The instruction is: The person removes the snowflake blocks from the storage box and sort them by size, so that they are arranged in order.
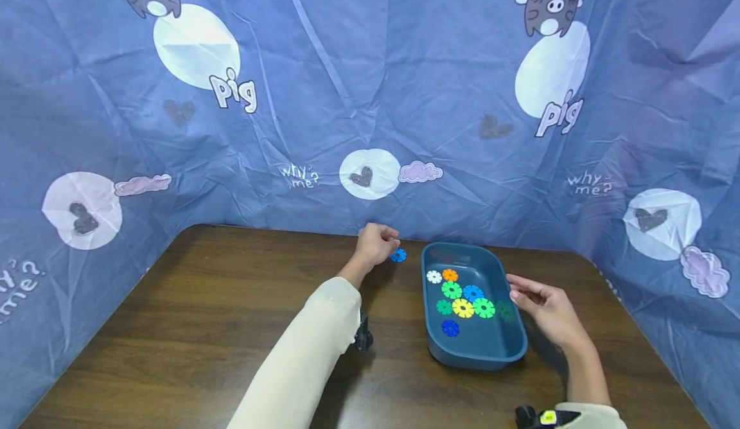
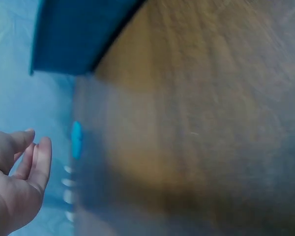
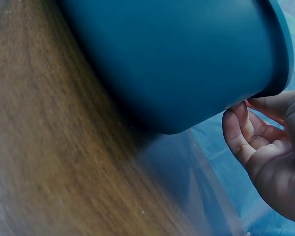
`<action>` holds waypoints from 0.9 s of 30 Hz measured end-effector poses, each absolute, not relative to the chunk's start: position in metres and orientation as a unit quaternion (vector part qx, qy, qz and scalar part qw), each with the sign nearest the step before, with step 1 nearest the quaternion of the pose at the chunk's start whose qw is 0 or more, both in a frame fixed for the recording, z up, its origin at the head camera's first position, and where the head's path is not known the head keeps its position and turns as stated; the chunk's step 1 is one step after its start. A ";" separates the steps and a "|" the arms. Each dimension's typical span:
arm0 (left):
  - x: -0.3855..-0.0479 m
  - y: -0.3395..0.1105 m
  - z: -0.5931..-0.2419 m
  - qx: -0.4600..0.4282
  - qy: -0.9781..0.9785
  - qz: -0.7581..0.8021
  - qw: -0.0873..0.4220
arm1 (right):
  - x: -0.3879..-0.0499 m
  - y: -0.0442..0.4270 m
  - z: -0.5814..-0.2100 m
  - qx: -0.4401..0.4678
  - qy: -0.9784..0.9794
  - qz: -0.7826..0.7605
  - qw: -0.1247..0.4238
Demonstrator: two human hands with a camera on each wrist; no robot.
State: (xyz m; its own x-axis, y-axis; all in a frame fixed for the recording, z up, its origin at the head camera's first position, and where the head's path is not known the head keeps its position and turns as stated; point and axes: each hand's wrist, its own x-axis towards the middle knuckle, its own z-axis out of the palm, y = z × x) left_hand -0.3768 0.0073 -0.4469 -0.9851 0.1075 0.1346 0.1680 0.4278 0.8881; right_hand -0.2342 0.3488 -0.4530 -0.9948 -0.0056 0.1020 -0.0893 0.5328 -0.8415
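Observation:
My left hand [image 1: 376,244] is at the table's back edge, fingers loosely bent, beside a blue flower-shaped disc [image 1: 397,255]. In the left wrist view, a gap separates its fingertips from that disc [image 2: 76,140], and nothing shows between them. A dark teal plastic bin [image 1: 482,342] stands on the table to the right of the disc. Several flower-shaped discs lie in it, among them a yellow one [image 1: 462,307], an orange one [image 1: 449,275] and a white one [image 1: 433,277]. My right hand [image 1: 548,310] touches the outside of the bin's right rim with its fingertips.
The brown wooden table [image 1: 231,326] ends at a blue printed cloth [image 1: 324,95] that hangs behind it and along both sides. Small white things [image 2: 68,196] appear at the table's edge in the left wrist view, too blurred to identify.

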 end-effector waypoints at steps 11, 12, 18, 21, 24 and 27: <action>-0.365 0.041 -0.411 -0.192 -0.861 -0.470 0.037 | -0.235 0.348 -0.453 0.029 -0.875 0.481 0.050; -0.363 0.045 -0.409 -0.202 -0.861 -0.465 0.036 | -0.235 0.348 -0.454 0.029 -0.875 0.481 0.051; -0.348 0.066 -0.407 -0.269 -0.867 -0.420 0.012 | -0.234 0.350 -0.454 0.029 -0.877 0.477 0.050; -0.341 0.076 -0.410 -0.303 -0.868 -0.394 -0.009 | -0.234 0.351 -0.455 0.027 -0.880 0.471 0.050; -0.336 0.085 -0.414 -0.338 -0.865 -0.370 -0.033 | -0.234 0.351 -0.454 0.021 -0.882 0.468 0.047; -0.332 0.091 -0.417 -0.370 -0.863 -0.340 -0.055 | -0.235 0.351 -0.453 0.021 -0.883 0.468 0.043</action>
State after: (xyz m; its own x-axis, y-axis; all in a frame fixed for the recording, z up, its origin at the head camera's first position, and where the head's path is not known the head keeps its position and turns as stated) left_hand -0.3318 0.0911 -0.4167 -0.7203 0.6758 0.1566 0.6011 0.4953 0.6272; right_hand -0.2354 0.3505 -0.4531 -0.9954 0.0029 0.0961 -0.0779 0.5618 -0.8236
